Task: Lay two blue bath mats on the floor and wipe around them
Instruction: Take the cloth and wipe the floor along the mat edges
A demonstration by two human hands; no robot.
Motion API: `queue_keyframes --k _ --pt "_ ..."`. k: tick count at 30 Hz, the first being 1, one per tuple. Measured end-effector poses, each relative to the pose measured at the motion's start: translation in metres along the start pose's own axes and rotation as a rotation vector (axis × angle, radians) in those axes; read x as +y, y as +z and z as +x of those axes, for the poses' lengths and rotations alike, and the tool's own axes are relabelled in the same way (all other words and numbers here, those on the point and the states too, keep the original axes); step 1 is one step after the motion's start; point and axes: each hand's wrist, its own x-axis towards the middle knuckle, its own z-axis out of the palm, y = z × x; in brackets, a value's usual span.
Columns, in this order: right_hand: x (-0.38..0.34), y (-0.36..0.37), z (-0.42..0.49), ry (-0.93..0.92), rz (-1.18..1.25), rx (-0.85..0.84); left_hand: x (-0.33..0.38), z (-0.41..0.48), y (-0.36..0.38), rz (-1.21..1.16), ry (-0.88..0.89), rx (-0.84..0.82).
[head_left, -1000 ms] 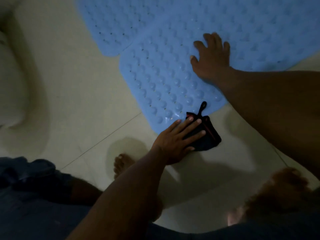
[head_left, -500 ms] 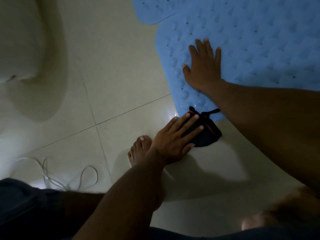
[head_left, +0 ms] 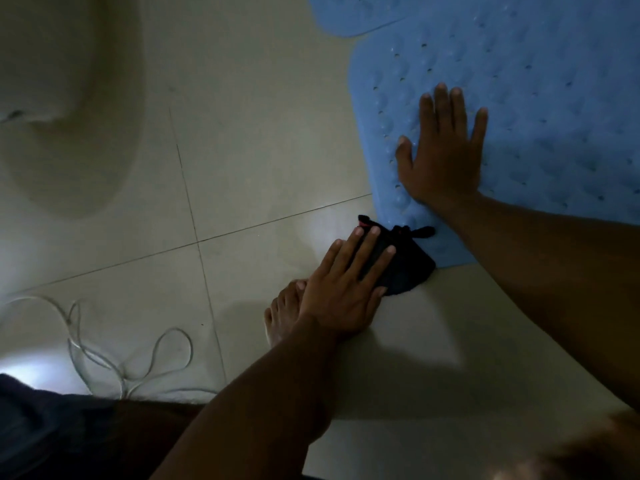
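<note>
Two blue bath mats lie on the pale tiled floor. The near mat (head_left: 540,84) fills the upper right and overlaps the far mat (head_left: 349,12) at the top edge. My right hand (head_left: 443,150) rests flat on the near mat with fingers spread. My left hand (head_left: 346,289) presses a dark folded cloth (head_left: 405,268) with straight fingers onto the tiles at the near mat's lower left corner. The cloth's loop lies on the mat's edge.
A pale rounded fixture (head_left: 52,81) stands at the upper left. A thin white cable (head_left: 114,362) loops on the tiles at the lower left. My bare foot (head_left: 280,317) stands just behind my left hand. Bare tiles (head_left: 242,133) stretch left of the mats.
The view has swung left, so the mats sit further right in frame. My left hand has slid the cloth leftward along the mat's corner. My right hand stays flat on the mat.
</note>
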Motion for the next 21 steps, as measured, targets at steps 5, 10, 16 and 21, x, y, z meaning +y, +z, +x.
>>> queue_keyframes --k 5,10,16,21 --pt "-0.001 -0.001 0.0 0.017 0.002 0.003 0.012 0.011 -0.001 -0.059 -0.197 -0.007" --pt "-0.001 0.001 0.0 0.022 0.002 0.015 0.007 0.045 -0.004 -0.152 -0.503 -0.006" --pt "0.0 0.002 0.002 0.021 -0.019 -0.019 -0.031 0.102 -0.018 -0.205 -0.624 0.015" --pt "0.002 0.003 0.005 0.022 0.031 -0.051 -0.057 0.138 -0.04 -0.19 -0.583 -0.027"
